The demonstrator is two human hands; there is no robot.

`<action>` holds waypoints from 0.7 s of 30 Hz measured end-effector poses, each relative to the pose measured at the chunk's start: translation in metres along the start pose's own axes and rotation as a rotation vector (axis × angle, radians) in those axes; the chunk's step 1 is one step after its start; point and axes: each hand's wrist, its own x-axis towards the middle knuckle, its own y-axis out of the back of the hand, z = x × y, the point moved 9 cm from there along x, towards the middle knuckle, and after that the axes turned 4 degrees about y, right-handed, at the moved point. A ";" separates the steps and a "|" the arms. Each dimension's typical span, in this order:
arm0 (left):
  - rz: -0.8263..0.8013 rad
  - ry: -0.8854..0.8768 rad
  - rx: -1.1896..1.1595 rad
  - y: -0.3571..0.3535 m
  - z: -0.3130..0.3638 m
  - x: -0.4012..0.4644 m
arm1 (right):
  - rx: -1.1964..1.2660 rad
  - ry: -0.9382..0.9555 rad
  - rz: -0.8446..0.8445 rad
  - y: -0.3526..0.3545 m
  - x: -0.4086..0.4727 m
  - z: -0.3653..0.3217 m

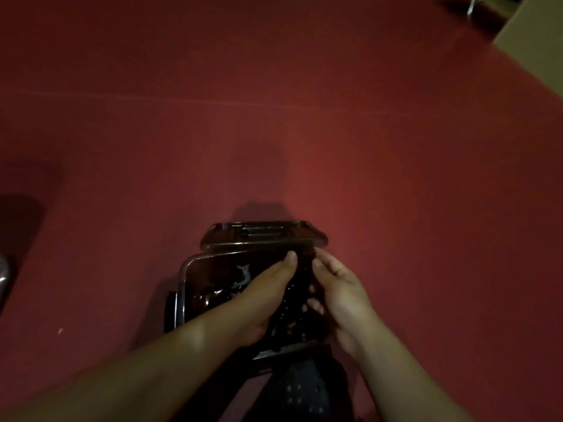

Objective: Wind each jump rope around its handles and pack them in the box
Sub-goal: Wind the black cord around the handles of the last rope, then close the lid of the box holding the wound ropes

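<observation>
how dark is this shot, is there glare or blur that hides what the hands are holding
Head view: very dim and soft; the clear plastic box shows thin rim highlights, no strong glare. The dark bundle between the left hand and right hand is murky, details unreadable. The red floor bows from wide-angle distortion.

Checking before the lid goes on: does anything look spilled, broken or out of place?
Nothing stands out. Both hands, left hand and right hand, hold a dark rope bundle over the open box; its lid stands open behind. Dim light hides detail.

Dim light falls on a red carpeted floor [274, 117], with perhaps a cardboard carton [536, 28] at far right.
</observation>
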 end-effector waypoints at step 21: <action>0.670 -0.497 0.568 0.103 0.043 -0.025 | -0.623 0.387 0.227 0.011 0.009 0.028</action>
